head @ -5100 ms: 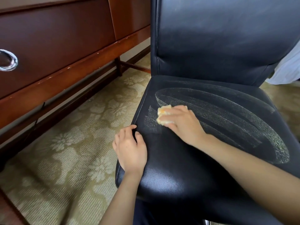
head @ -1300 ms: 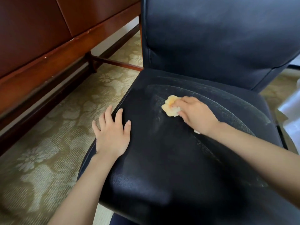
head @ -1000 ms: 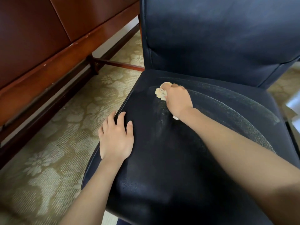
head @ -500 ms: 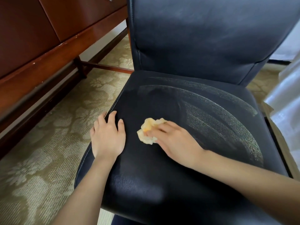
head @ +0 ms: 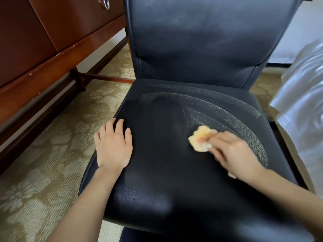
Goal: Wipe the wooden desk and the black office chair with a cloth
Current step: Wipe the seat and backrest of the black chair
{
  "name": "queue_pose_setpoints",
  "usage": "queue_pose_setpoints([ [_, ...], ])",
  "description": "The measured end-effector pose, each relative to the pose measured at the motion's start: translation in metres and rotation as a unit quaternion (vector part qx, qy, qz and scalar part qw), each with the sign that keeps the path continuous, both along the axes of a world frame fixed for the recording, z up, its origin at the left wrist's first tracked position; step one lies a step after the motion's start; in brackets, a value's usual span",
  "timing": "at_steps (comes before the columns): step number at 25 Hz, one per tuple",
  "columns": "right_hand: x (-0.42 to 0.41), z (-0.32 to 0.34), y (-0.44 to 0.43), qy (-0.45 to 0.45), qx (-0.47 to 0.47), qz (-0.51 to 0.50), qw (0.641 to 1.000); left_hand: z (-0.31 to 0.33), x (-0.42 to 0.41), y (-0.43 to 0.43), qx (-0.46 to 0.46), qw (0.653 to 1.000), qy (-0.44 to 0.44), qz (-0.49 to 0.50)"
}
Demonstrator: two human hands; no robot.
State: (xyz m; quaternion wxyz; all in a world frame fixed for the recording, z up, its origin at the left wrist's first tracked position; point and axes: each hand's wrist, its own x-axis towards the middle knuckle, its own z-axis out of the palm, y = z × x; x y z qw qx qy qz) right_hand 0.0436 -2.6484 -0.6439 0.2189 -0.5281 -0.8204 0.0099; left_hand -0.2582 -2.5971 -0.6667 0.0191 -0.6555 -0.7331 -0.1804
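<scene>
Beige floral carpet (head: 52, 154) on the floor at left; white crinkled sheet (head: 300, 105) at far right.

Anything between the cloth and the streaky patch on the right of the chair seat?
Nothing visible. The right hand holds the cloth on the seat; only bare leather lies between it and the streaks arcing right and rear. The left hand rests flat at the seat's left edge, off that path.
</scene>
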Motion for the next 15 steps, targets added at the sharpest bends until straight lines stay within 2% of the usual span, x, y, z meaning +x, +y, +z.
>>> queue_pose_setpoints([
  [6, 0.068, -0.002, 0.045, -0.036, 0.008, -0.223, 0.974, 0.015, 0.004, -0.006, 0.029, 0.991, 0.106, -0.073],
  [10, 0.088, -0.003, 0.055, 0.018, -0.008, -0.362, 0.932, 0.025, 0.023, -0.011, 0.032, 0.983, 0.131, -0.123],
  [12, 0.08, -0.006, 0.047, 0.033, -0.001, -0.349, 0.936, 0.025, 0.046, -0.017, 0.026, 0.984, 0.107, -0.137],
  [15, 0.069, -0.007, 0.009, 0.046, 0.02, -0.262, 0.964, 0.022, 0.088, -0.027, -0.007, 0.989, 0.047, -0.14],
])
